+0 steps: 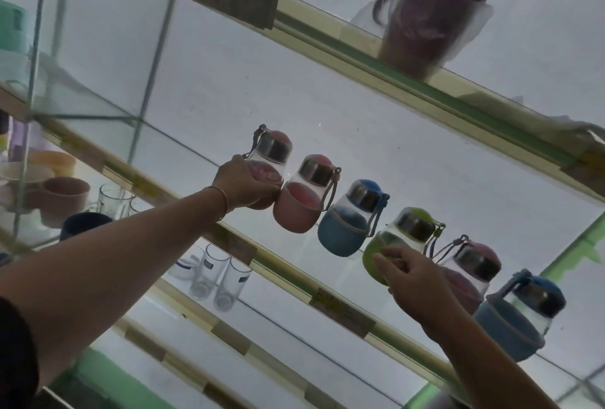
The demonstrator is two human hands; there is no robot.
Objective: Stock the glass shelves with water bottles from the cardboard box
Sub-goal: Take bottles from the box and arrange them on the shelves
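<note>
Bottles in a row on glass shelf.
Left hand grips end pink-sleeved clear bottle; right hand grips green-sleeved clear bottle.

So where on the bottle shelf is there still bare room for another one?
Bare glass lies left of the pink bottle the left hand grips. Rightward it is crowded: six bottles close together, the right hand on the green bottle.

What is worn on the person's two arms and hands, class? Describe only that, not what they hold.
The left hand has a thin bangle round the wrist, and a dark sleeve covers the upper arm. The right hand and its forearm show nothing worn.
</note>
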